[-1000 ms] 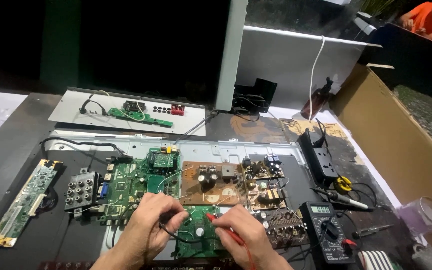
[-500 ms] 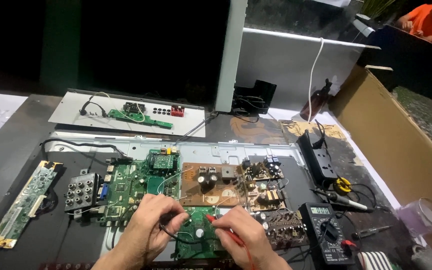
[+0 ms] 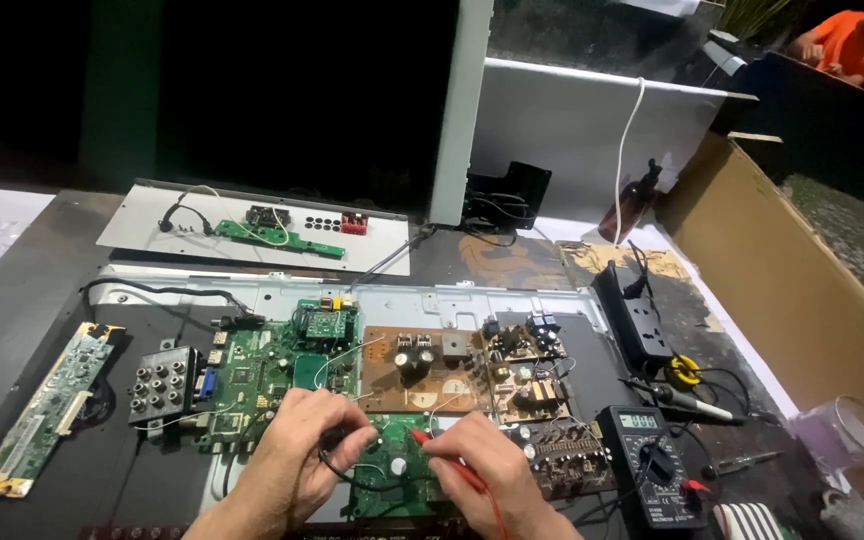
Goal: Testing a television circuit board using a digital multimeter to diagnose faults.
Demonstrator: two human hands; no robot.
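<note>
Dark table point(image 3: 12, 300), boards spread out. Left hand point(image 3: 302, 455) pinches black probe point(image 3: 337, 440), right hand point(image 3: 482, 465) pinches red probe point(image 3: 432, 443); both tips on small green board point(image 3: 392, 470) between hands. Multimeter point(image 3: 652, 475) right.

Single view, head-worn camera. Looks forward and down over workbench point(image 3: 12, 300) from person's own seat. Left hand point(image 3: 297, 460) and right hand point(image 3: 487, 470) sit at bottom edge, closest to lens. Circuit boards point(image 3: 282, 370) mid-frame, fairly near. White panel point(image 3: 572, 130) and cardboard wall point(image 3: 792, 270) farther back and right. No second view for overlap.
</note>
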